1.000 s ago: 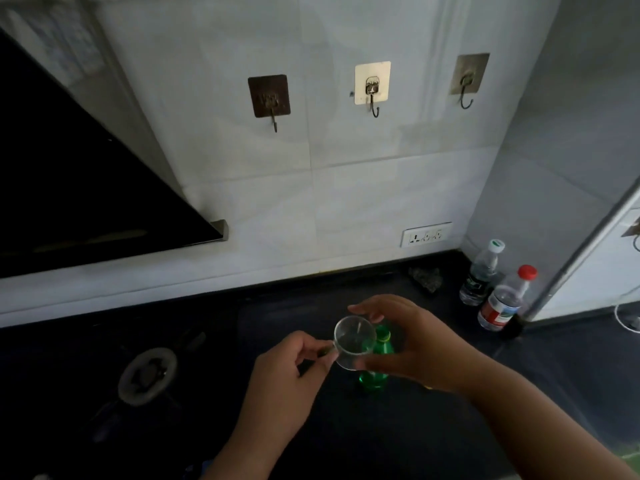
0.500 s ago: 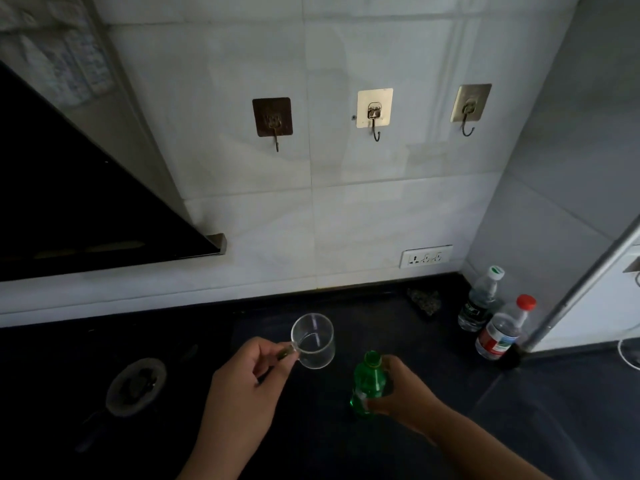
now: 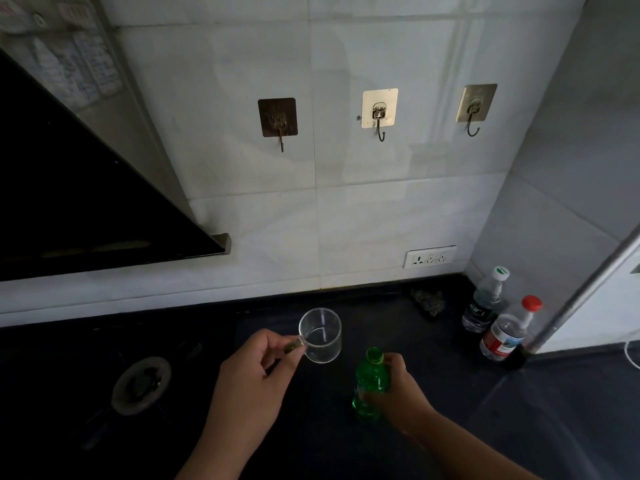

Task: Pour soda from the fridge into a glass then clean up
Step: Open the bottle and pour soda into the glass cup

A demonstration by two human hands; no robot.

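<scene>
Left hand: the left hand (image 3: pixel 256 372) pinches the handle of the glass (image 3: pixel 322 337) between thumb and curled fingers. This leaves the mouth unobstructed for filling.
Glass: empty, clear, mouth up, over the middle of the countertop (image 3: pixel 554 427), nearer its back edge. Cannot tell whether the base rests on the surface or is held just above it.
Right hand: the right hand (image 3: pixel 401 393) is wrapped round the body of the soda bottle (image 3: pixel 369 386) from the right side. A body grip steadies it for opening or lifting.
Soda bottle: green, upright, just beside the glass on the front-right. The cap appears to be in place, so pouring has likely not started.
Spacing: glass and bottle are apart, not touching, and close enough for a short tilt.
Back right corner: two water bottles (image 3: pixel 485 303) stand clear of the work area.
Left portion: a stove burner (image 3: pixel 142 384), well apart from the glass.
Next requirement: remove the cap, then bring the neck over the rim.
</scene>
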